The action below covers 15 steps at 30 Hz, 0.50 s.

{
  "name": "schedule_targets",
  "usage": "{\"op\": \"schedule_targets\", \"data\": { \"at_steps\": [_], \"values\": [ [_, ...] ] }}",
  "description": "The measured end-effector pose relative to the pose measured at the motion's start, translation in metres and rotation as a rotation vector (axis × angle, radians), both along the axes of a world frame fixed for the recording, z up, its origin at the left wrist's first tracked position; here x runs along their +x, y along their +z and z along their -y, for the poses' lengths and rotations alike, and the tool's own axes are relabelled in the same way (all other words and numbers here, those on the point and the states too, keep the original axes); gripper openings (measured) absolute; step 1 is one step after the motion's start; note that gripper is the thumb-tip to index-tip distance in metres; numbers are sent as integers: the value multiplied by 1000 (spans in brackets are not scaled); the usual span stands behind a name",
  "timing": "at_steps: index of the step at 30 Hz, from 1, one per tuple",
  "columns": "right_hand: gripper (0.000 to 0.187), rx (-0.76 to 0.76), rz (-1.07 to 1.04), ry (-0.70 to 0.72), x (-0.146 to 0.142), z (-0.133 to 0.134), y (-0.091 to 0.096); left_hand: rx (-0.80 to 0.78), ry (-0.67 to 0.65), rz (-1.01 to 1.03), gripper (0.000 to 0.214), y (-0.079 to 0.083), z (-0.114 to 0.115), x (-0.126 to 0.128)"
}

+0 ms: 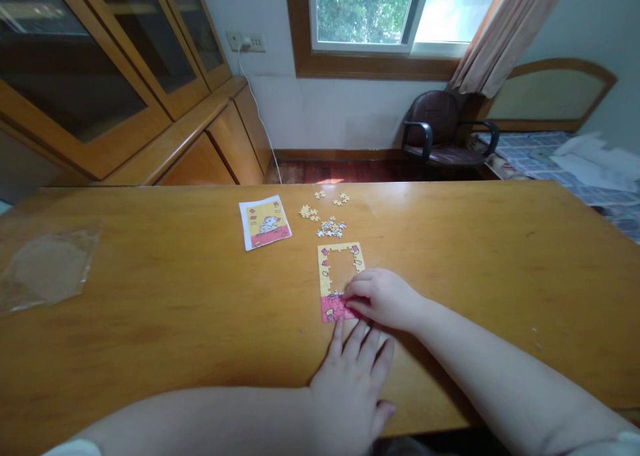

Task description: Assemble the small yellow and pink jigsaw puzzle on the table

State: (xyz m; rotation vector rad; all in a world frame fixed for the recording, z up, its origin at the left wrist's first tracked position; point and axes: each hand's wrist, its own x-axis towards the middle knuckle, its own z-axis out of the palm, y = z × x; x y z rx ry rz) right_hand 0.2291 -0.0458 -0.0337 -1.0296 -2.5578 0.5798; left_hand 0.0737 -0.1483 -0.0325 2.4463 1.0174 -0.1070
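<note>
A jigsaw puzzle (325, 284) lies on the table, its yellow border and pink lower rows joined around an open middle. My right hand (384, 300) covers its lower right part, thumb and fingers pinched on a puzzle piece at the pink rows; the fingertips mostly hide that piece. Flat and spread, my left hand (353, 376) rests just below, with fingertips at the puzzle's bottom edge. Beyond the puzzle are loose patterned pieces (331, 228) and a small heap of yellow pieces (306, 211). To the left lies a reference picture (269, 223) of a white cartoon animal on yellow and pink.
The wooden table (200, 309) spans the view. A clear plastic bag (47, 266) lies at its left side. More loose pieces (341, 199) are near the far edge. Behind stand a glass-door cabinet (165, 96), an office chair (437, 129) and a bed (540, 153).
</note>
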Motion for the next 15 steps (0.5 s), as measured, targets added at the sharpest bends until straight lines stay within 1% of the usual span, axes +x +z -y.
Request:
{"op": "schedule_targets", "data": {
  "at_steps": [2,6,10,15],
  "values": [
    [16,15,31,13,3,0,7,1,-2,3,69,0,0,-1],
    [26,29,111,118,9,0,16,4,-11,-1,70,-1,-1,-1],
    [25,21,129,176,10,-1,16,3,-16,-1,71,-3,-1,0],
    [26,5,148,165,8,-1,13,4,-11,8,71,-5,0,0]
  ]
}}
